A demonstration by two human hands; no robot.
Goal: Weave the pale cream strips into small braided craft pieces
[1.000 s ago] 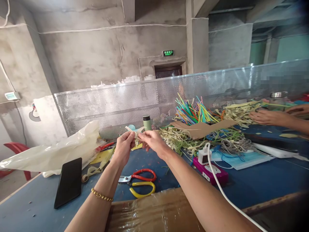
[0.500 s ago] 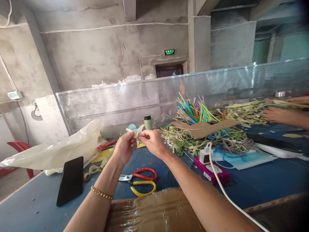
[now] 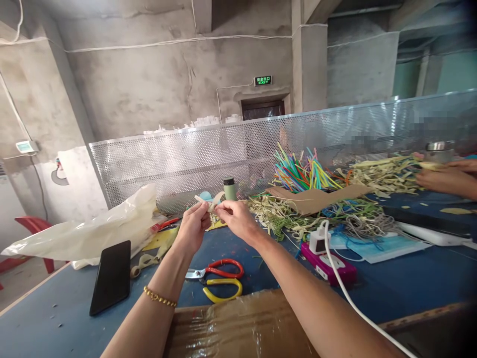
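Both hands meet above the middle of the blue table. My left hand (image 3: 194,222) is closed, thumb and fingers pinching a pale cream fabric strip (image 3: 211,205). From the other side, my right hand (image 3: 235,217) pinches the same strip; a loose end curls up above the fingers. How the strip is folded or knotted between the fingertips is too small to make out. Below the hands lie scissors (image 3: 223,271) with one red and one yellow handle. Behind them a green bottle (image 3: 229,189) with a black lid stands upright.
A black phone (image 3: 111,278) and a plastic bag (image 3: 108,226) lie left. To the right are a pile of strips (image 3: 276,216), colourful sticks (image 3: 298,171), a magenta power strip (image 3: 331,263) and a blue mask (image 3: 387,247). Cardboard (image 3: 238,328) is in front. A co-worker's hands (image 3: 443,179) work at far right.
My hands stay nearly in place, still pinching the strip, with small shifts of the fingers. The view has shifted slightly. The co-worker's hands have moved a little at the far right.
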